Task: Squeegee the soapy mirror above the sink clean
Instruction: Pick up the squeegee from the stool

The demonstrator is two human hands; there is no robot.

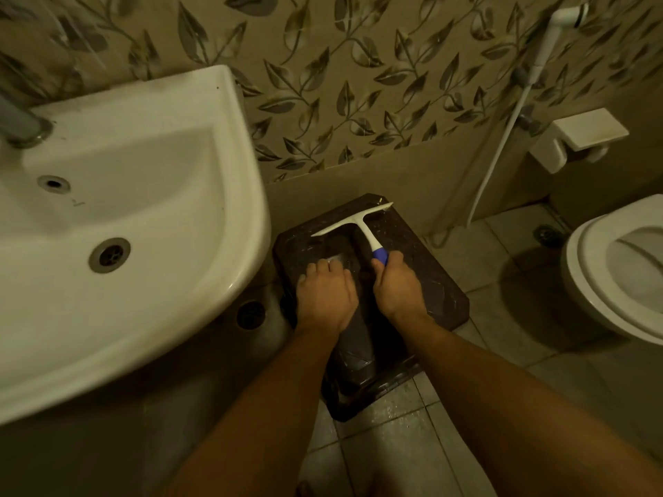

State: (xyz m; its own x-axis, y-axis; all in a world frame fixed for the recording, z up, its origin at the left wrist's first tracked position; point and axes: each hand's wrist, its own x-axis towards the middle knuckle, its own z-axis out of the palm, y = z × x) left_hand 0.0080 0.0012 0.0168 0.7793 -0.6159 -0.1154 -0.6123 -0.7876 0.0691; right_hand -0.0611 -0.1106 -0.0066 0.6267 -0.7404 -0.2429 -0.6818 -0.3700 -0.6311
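Gripping blue-handled squeegee, right hand, left hand just beside

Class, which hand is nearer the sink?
Left. The left hand is just beside the sink's front rim. The right hand, gripping the squeegee, is beyond the left hand, farther from the sink.

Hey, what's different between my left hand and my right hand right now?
The right hand grips the squeegee by its blue handle; the left hand is not on the squeegee. The left hand lies knuckles up on the dark slab, and it is unclear whether it grips anything. The right hand is nearer the toilet, the left hand nearer the sink. Both hands are bare, side by side, low over the slab.
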